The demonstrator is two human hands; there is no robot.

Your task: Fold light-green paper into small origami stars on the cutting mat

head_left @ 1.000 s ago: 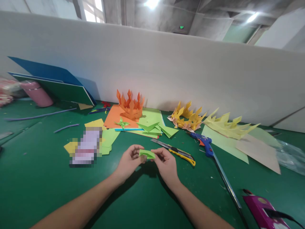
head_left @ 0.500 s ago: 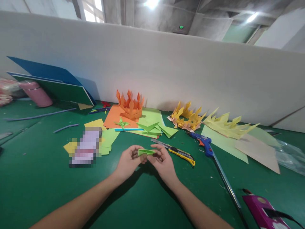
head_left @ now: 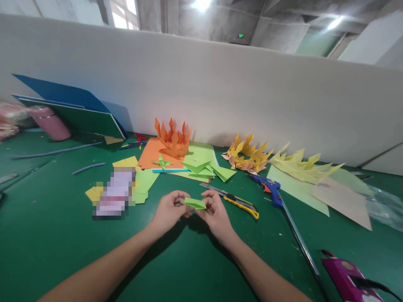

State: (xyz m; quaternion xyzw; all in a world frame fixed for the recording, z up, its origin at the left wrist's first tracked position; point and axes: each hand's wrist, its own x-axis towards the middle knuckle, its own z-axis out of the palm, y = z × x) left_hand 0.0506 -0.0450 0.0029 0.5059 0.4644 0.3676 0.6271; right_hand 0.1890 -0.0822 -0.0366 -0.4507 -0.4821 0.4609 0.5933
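A small folded piece of light green paper (head_left: 195,203) is held just above the green table (head_left: 47,235) between both my hands. My left hand (head_left: 170,212) pinches its left end and my right hand (head_left: 214,212) pinches its right end. Beyond my hands lie more folded green paper pieces (head_left: 201,168) on orange and green sheets (head_left: 151,153), with an orange folded paper crown (head_left: 172,138) standing on them.
A yellow utility knife (head_left: 234,199) lies just right of my hands, then a blue glue gun (head_left: 270,188) and a long metal ruler (head_left: 299,241). Yellow paper crowns (head_left: 252,155) and pale sheets (head_left: 340,197) sit at the right. A magenta object (head_left: 349,279) is near right; boards (head_left: 69,111) lean far left.
The green paper piece has turned in my fingers, from flat to edge-on and back to flat, and my hands have shifted slightly away from me.
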